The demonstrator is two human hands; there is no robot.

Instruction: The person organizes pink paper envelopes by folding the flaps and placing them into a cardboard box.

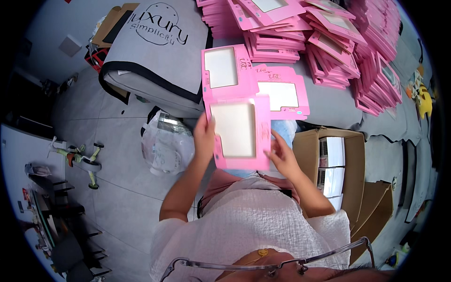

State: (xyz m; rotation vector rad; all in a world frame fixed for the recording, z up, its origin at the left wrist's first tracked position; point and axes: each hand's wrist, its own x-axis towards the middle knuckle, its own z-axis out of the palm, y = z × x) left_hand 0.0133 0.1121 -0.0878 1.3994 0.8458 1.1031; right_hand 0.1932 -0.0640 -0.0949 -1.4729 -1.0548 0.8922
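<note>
Over my lap I hold a pink cardboard box with a large cut-out window and a pale inside. My left hand grips its left edge, thumb on the front face. At the right edge is my right hand, its fingers against the lower part of that side. Just beyond lie two more pink pieces with windows, an upright one and a sideways one. The held box overlaps the near edges of both. All three bear writing.
Stacks of pink window boxes cover the grey sofa. An open brown carton on my right holds white-topped packs. A clear plastic bag lies on the floor at my left, with a child's tricycle farther off.
</note>
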